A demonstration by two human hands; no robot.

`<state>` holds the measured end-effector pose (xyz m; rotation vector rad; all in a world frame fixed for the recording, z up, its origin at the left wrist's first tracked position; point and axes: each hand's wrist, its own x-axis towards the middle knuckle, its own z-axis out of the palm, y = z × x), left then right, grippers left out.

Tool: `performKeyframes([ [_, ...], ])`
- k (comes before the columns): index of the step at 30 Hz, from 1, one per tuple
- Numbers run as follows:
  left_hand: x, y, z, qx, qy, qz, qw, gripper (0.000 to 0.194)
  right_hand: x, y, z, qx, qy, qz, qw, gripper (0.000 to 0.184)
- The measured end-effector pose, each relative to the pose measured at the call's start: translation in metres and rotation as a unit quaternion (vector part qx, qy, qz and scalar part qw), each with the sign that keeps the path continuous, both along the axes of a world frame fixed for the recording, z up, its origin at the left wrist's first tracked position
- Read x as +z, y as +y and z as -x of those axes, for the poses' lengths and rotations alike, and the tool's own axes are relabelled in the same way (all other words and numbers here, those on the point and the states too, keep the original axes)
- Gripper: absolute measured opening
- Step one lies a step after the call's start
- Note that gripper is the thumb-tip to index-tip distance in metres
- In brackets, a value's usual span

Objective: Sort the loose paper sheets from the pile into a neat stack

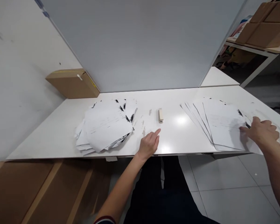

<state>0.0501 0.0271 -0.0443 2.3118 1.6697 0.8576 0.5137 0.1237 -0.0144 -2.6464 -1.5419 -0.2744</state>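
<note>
At the left, a brown cardboard box (72, 84) sits at the back of the white table (49, 133), beside the wall. In front of it lies an untidy pile of printed sheets (105, 127), several with black marks along the right-hand edges. Right of the pile, the left hand (149, 143) is over the table's front edge, free, with its index finger stretched out and the others loosely curled. Just beyond that fingertip, a small beige stapler (161, 115) rests on the table, apart from it. Farther right, a fanned stack of papers (221, 124) spreads near the front edge. The right hand (262, 130) is at its right side, thumb against the sheets; whether it pinches any, I cannot tell.
</note>
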Motion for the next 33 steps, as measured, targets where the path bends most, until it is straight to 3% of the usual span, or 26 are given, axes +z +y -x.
performKeyframes([
  [2, 0.013, -0.018, 0.024, 0.008, 0.000, -0.036, 0.999, 0.032, 0.007, -0.010, 0.019, 0.016, 0.014, -0.038, 0.999, 0.061],
  [6, 0.038, -0.036, 0.094, 0.217, -0.003, -0.137, 0.966, 0.023, 0.021, -0.024, 0.067, 0.121, 0.058, -0.161, 0.978, 0.056],
  [8, 0.043, -0.034, 0.125, 0.251, 0.074, -0.107, 0.959, 0.028, 0.022, -0.029, 0.098, 0.185, 0.110, -0.190, 0.958, 0.049],
  [11, 0.040, -0.030, 0.148, 0.212, 0.175, -0.003, 0.961, 0.033, 0.011, -0.040, 0.157, 0.287, 0.215, -0.195, 0.913, 0.041],
  [15, 0.033, -0.030, 0.150, 0.187, 0.177, 0.020, 0.966, 0.032, -0.011, -0.063, 0.240, 0.428, 0.341, -0.124, 0.828, 0.035],
  [19, 0.038, -0.030, 0.148, 0.164, 0.137, 0.029, 0.977, 0.033, -0.024, -0.081, 0.296, 0.499, 0.399, -0.052, 0.767, 0.031],
  [25, 0.040, -0.027, 0.148, 0.186, 0.128, 0.055, 0.973, 0.034, -0.024, -0.088, 0.323, 0.538, 0.392, 0.004, 0.746, 0.027],
  [29, 0.041, -0.022, 0.143, 0.243, 0.134, 0.068, 0.958, 0.031, -0.025, -0.087, 0.323, 0.533, 0.393, 0.014, 0.749, 0.026],
  [33, 0.050, -0.012, 0.134, 0.321, 0.051, 0.121, 0.938, 0.030, -0.028, -0.088, 0.324, 0.532, 0.388, 0.023, 0.752, 0.025],
])
